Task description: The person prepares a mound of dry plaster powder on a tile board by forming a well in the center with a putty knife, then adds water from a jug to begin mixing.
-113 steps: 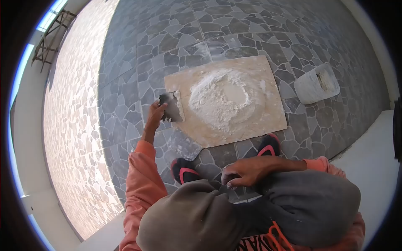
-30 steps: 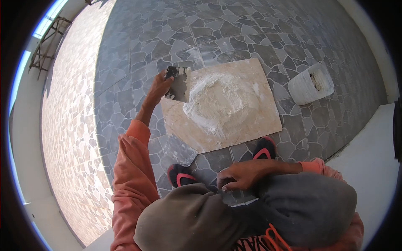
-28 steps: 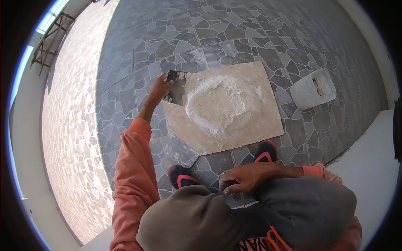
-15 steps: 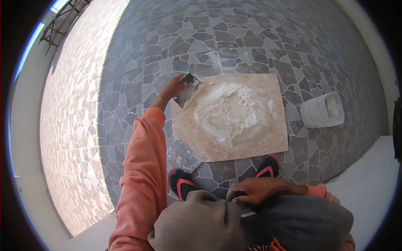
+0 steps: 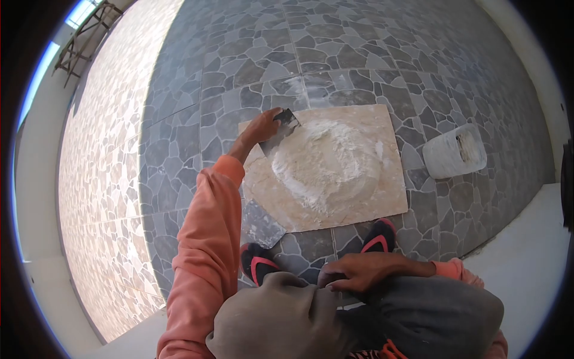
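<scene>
My left hand [image 5: 266, 124] is closed around the dark grip of a wide scraper [image 5: 284, 125], its blade at the upper-left edge of a heap of white powder [image 5: 326, 161]. The powder forms a ring with a paler, damp-looking hollow in its middle. It lies on a beige stone-look board [image 5: 382, 203] on the floor. My right hand [image 5: 359, 270] rests across my right knee, fingers loosely curled in with nothing visible in them.
A whitish, powder-smeared bucket [image 5: 445, 157] stands right of the board. A loose grey speckled slab [image 5: 263, 224] lies at the board's lower-left corner, near my feet in black-and-red flip-flops [image 5: 379, 236]. A wooden frame [image 5: 81, 48] stands far off at upper left.
My left hand and the scraper have moved right, from the board's upper-left corner to the powder's edge. My right hand stays on the knee.
</scene>
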